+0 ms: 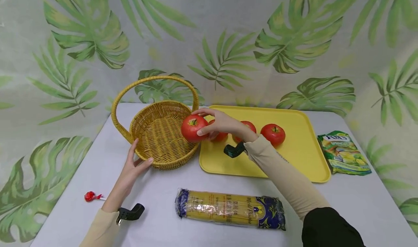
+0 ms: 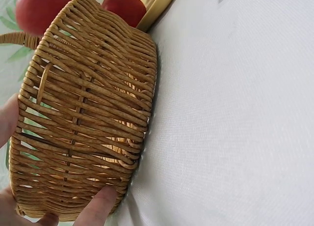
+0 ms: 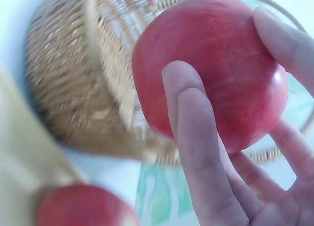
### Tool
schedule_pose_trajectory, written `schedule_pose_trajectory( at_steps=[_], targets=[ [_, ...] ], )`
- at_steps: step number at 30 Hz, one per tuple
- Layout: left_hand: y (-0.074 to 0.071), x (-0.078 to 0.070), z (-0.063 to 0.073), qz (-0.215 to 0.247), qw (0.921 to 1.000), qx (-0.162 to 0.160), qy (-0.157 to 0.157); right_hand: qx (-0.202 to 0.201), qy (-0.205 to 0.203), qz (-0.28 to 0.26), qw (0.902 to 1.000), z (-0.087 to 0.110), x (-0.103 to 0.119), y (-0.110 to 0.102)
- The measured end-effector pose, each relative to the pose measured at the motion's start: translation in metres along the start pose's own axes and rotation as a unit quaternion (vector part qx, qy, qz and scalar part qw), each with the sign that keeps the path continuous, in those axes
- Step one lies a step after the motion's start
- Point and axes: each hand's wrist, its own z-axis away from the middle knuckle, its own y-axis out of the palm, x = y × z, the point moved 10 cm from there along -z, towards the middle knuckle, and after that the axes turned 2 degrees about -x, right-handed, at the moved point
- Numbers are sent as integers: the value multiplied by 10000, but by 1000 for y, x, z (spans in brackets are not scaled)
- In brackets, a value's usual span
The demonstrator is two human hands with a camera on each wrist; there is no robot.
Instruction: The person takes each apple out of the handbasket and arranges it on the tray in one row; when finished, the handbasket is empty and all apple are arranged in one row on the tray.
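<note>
My right hand [image 1: 220,125] holds a red apple [image 1: 194,128] between curled fingers and thumb, above the right rim of a round wicker basket [image 1: 163,140] with a tall handle. The right wrist view shows the apple [image 3: 211,69] close up, fingers [image 3: 196,132] around it. No object shows inside the basket. At its near left side, my left hand [image 1: 132,170] grips the rim; in the left wrist view one finger [image 2: 100,206] lies against the woven outer wall [image 2: 83,123]. Three more apples, one [image 1: 273,134] plainly seen, lie on a yellow tray [image 1: 300,149], two partly behind my right hand.
A pack of pasta [image 1: 230,209] lies near the table's front. To the left is a red lollipop [image 1: 89,196], its stick partly behind my left arm. Right of the tray lies a green candy bag [image 1: 344,153]. A leaf-print cloth [image 1: 228,58] hangs behind.
</note>
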Motion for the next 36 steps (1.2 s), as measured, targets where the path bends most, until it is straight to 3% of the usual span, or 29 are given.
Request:
schedule_pose_trajectory(
  at_steps=[11, 21, 28, 36],
  targets=[
    [-4, 4, 2, -76, 9999, -54, -76, -783, 367, 95, 9962, 60, -49, -74],
    [-2, 6, 0, -29, 10000, 17, -71, -1539, 486, 146, 9868, 123, -76, -140],
    [1, 1, 0, -50, 10000, 49, 47, -1979, 547, 75, 9787, 168, -95, -174],
    [1, 2, -1, 68, 9999, 124, 55, -2525, 833, -67, 9640, 206, -127, -203]
  ],
)
